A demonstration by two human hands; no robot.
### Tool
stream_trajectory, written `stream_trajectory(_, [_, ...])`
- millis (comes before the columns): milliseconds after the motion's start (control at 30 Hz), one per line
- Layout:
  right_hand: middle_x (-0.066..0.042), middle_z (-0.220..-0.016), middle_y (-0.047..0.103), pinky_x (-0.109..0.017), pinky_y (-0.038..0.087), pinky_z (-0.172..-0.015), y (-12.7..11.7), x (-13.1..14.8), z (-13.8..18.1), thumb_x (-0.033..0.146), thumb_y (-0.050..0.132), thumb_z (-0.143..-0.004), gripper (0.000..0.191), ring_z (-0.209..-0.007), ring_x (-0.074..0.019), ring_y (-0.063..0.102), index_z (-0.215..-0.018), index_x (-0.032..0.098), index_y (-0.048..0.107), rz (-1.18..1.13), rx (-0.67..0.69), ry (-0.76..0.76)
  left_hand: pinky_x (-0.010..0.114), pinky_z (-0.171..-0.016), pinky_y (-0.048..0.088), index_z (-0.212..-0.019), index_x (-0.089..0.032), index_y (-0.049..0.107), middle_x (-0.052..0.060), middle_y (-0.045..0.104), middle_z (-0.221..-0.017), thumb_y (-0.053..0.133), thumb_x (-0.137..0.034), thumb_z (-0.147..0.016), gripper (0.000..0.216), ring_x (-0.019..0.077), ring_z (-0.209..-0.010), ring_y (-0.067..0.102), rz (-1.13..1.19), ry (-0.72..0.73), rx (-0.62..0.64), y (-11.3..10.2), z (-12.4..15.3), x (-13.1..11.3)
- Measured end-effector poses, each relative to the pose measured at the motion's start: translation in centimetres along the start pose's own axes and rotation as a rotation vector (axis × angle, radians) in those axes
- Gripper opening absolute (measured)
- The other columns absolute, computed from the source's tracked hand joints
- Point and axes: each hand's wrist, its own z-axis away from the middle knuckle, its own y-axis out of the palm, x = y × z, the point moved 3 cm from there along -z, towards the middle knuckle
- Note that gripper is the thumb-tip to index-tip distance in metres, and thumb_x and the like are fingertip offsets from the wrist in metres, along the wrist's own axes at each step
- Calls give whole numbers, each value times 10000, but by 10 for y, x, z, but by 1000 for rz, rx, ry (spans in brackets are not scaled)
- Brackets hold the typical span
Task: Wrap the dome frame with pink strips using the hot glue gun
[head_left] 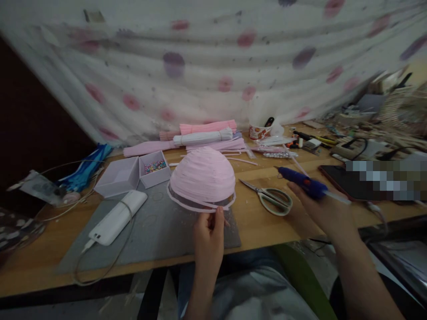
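Note:
A pale pink dome (pixel 204 175), built up from rows of fuzzy pipe cleaner, stands over the near middle of the table. My left hand (pixel 210 231) pinches its lower rim at the front, thumb and fingers pressed on the strand there. A loop of the same pink pipe cleaner hangs slightly apart from the dome's bottom edge. To the right, my right hand (pixel 322 213) is wrapped round a blue hot glue gun (pixel 302 181), with its nozzle pointing left and a clear glue stick out of its back. Scissors (pixel 275 201) with pale handles lie between the dome and that hand.
A grey mat (pixel 160 235) covers the table's front. On the left are a white power bank (pixel 118 218) with a cable and an open box of colourful beads (pixel 155 168). Behind lie pipe cleaner bundles (pixel 207 135). A dark phone (pixel 350 182) and clutter fill the right.

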Motion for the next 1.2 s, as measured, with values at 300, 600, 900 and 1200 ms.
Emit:
stream_trajectory(300, [-299,-870,686,-471,490,-677,-4,-43,-13,504,580,-912,457,-894,-461,683,-949,53,646,376,66,183,292,-584,442,-632,-227,582,11,624,-562,595,-474,-834,319,183,-559,593,2,2,-6,2,0,0])
stream_trajectory(600, [-101,-913,697,-385,532,-702,-30,68,58,432,511,-985,248,-812,-258,684,-1005,218,634,-244,183,-515,295,-571,429,-613,-213,603,21,639,-554,601,-511,-826,366,186,-546,589,-40,-12,-23,2,0,-1])
stream_trajectory(900, [-70,-986,694,-311,501,-762,35,132,65,82,507,-958,206,-896,-203,661,-995,195,675,-620,411,-651,305,-588,429,-768,-179,700,56,703,-675,578,-464,-854,321,215,-648,629,-65,40,-15,2,-2,-9])
stream_trajectory(1200, [-41,-774,653,-269,406,-614,41,132,62,76,517,-938,152,-706,-185,613,-859,172,605,-514,308,-589,316,-617,445,-724,-198,677,50,694,-672,574,-515,-877,367,210,-648,619,-55,6,0,1,2,-3])
